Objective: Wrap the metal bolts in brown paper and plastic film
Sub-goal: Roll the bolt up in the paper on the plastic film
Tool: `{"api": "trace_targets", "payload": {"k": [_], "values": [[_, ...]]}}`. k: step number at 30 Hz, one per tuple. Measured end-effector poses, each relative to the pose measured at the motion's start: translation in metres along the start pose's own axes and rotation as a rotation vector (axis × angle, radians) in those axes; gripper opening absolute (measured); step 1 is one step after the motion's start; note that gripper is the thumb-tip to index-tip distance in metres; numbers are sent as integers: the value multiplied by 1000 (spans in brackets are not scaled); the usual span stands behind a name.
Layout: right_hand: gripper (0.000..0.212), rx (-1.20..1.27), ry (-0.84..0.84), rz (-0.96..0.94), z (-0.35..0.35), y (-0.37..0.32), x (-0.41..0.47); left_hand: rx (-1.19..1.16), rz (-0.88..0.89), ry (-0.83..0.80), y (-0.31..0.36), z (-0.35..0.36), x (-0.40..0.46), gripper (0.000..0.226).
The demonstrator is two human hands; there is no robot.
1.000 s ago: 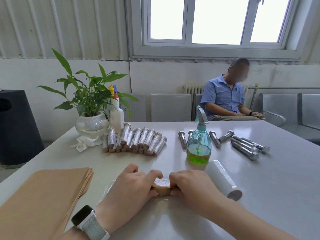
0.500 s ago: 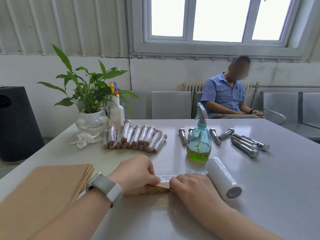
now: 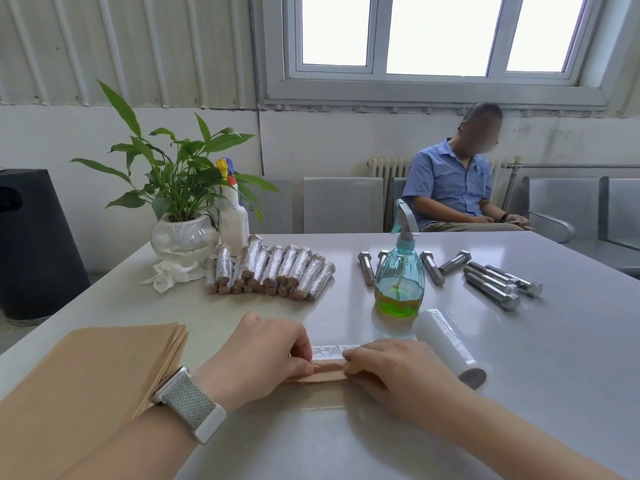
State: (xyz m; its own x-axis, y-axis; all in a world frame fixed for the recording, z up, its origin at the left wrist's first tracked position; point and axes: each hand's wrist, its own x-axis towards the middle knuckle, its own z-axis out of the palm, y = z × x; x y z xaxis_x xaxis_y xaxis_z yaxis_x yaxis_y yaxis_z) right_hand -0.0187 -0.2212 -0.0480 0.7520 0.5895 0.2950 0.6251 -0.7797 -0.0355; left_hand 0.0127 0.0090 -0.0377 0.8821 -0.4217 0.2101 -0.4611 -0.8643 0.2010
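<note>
Film-rolling step, near edge of grey worktop (image 3: 519, 393)

Left hand (image 3: 263, 358) and right hand (image 3: 391, 370) both grip the brown-paper-wrapped bolt (image 3: 327, 368); roll evenly, keeping clear plastic film (image 3: 332, 351) taut.

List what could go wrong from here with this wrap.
1. Both hands, left and right, pinch the paper-wrapped bolt at its ends; if either lets go, the brown paper may unroll before the plastic film holds it.
2. The film roll lies loose on its side beside the right hand; a tug on the film could set it rolling.
3. The spray bottle stands close behind the work; a sweep of the right hand might tip it.
</note>
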Motion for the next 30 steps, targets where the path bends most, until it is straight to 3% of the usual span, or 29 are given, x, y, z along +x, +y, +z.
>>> {"api": "trace_targets", "payload": {"k": [2, 6, 9, 13, 18, 23, 30], "values": [[12, 165, -58, 25, -1, 9, -2, 30, 34, 12, -1, 0, 1, 22], [19, 232, -144, 43, -6, 10, 8, 110, 80, 12, 1, -1, 2, 27], [12, 226, -214, 113, -17, 10, 26, 154, 112, 28, 5, -3, 2, 24], [22, 116, -341, 131, -24, 11, 45, 154, 161, 62, 8, -2, -4, 18], [26, 54, -511, 122, -29, 9, 58, 103, 189, 113, -2, 1, -12, 26], [30, 37, -550, 171, -35, 4, 64, 183, 221, 111, -1, 0, -13, 36], [31, -42, -505, 89, -30, 2, 61, 209, 292, 194, 3, 0, -15, 23]]}}
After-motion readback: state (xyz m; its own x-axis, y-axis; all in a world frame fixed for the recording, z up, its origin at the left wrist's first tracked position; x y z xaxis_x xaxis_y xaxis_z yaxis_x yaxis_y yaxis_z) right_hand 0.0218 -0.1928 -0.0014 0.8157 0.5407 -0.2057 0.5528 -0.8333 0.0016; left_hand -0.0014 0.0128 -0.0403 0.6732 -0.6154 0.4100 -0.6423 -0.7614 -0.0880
